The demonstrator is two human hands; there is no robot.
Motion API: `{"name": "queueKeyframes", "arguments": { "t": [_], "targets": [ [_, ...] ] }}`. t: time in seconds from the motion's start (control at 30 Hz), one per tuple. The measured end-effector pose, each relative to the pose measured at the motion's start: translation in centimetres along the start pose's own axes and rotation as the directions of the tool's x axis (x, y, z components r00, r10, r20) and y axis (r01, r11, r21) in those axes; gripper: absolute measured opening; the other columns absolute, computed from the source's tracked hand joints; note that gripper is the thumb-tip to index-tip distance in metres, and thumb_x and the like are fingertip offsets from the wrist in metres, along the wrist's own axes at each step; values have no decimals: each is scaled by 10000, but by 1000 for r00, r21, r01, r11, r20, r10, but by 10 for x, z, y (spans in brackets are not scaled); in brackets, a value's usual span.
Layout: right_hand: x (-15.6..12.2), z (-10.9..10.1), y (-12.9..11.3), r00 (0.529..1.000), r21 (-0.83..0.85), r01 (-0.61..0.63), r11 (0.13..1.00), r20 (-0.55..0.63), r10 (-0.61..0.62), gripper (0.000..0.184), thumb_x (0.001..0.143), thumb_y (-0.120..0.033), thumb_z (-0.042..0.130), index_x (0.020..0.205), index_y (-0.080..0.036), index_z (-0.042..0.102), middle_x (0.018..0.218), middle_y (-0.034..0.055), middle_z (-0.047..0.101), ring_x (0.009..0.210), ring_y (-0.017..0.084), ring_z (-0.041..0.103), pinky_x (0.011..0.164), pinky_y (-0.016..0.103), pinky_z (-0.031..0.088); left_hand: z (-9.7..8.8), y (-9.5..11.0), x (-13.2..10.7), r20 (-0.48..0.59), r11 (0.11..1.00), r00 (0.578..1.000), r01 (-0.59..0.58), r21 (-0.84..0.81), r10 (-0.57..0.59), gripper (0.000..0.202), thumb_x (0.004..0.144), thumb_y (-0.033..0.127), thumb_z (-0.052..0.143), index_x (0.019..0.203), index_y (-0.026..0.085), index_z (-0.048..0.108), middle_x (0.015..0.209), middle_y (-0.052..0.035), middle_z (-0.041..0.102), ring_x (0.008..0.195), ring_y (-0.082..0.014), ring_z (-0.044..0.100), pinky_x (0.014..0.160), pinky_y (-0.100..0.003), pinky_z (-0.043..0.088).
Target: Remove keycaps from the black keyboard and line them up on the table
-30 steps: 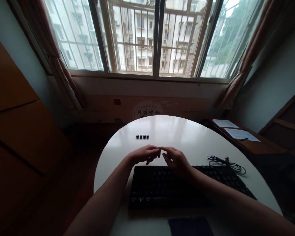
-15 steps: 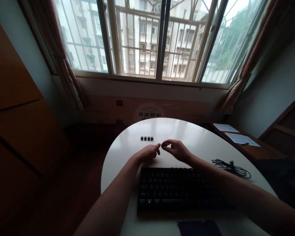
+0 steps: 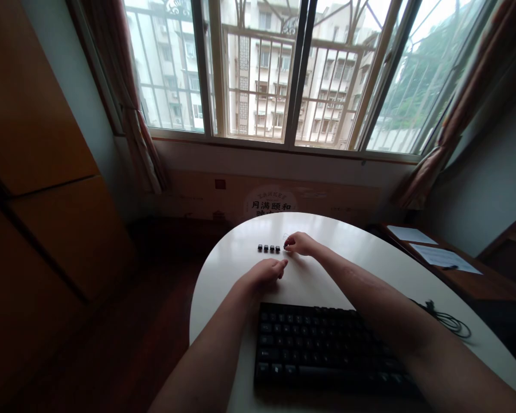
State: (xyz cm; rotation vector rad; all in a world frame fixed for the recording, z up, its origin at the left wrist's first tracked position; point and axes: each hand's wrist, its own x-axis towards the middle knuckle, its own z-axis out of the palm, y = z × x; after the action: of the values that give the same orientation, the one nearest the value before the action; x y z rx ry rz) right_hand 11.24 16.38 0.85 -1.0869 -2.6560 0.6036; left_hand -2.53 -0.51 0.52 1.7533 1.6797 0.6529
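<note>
Several small black keycaps (image 3: 265, 248) stand in a short row on the white round table (image 3: 223, 269). At the row's right end, my right hand (image 3: 298, 244) pinches another dark keycap (image 3: 285, 246) between thumb and fingers, close to the tabletop. A faint thin wire-like outline shows just behind those fingertips; I cannot make out what it is. My left hand (image 3: 269, 273) is curled below the row, its thumb toward the right; whatever its fingers hold, if anything, is hidden. Nearer to me lies a black keyboard (image 3: 309, 344), its right part covered by my right forearm.
A coiled black cable (image 3: 449, 324) lies at the table's right side. Beyond it, a brown wooden surface (image 3: 494, 285) carries sheets of paper (image 3: 445, 258) and a dark pen-like item. A barred window and tied curtains are behind the table.
My right hand has moved from beside my left fingers to the right end of the row, with the keycap. My left hand has curled its fingers. The view has shifted slightly left.
</note>
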Motion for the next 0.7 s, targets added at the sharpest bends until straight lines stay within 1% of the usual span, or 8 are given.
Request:
{"name": "queueKeyframes", "arguments": {
  "t": [0.13,0.23,0.43,0.7],
  "targets": [
    [6,-2,1,998,-14,3,1000,62,-3,240,762,-252,694,978,-191,780,921,38,759,804,183,685,668,219,488,0,1,0,3,1000,1000,-13,14,13,540,930,571,265,606,195,480,628,-24,536,647,-191,490,661,-304,370],
    [9,-2,0,996,-38,10,999,90,-6,242,753,-259,702,974,-204,784,932,36,757,814,191,684,675,224,485,0,2,0,5,999,1000,-17,39,17,535,933,574,262,619,196,475,674,-40,571,691,-206,512,672,-308,380],
    [9,-1,-6,996,-90,24,996,91,-15,258,731,-263,723,977,-219,783,969,37,750,834,200,676,688,232,477,-1,3,0,1,998,1000,-12,60,12,527,943,556,256,658,190,507,733,-55,613,734,-218,535,677,-306,391],
    [10,-1,-7,995,-94,35,995,95,-26,254,731,-295,728,967,-216,782,962,36,751,817,199,674,676,242,469,0,3,-1,-5,999,1000,-2,33,2,553,939,578,255,648,183,511,716,-64,599,705,-214,520,679,-325,381]
  ]
}}
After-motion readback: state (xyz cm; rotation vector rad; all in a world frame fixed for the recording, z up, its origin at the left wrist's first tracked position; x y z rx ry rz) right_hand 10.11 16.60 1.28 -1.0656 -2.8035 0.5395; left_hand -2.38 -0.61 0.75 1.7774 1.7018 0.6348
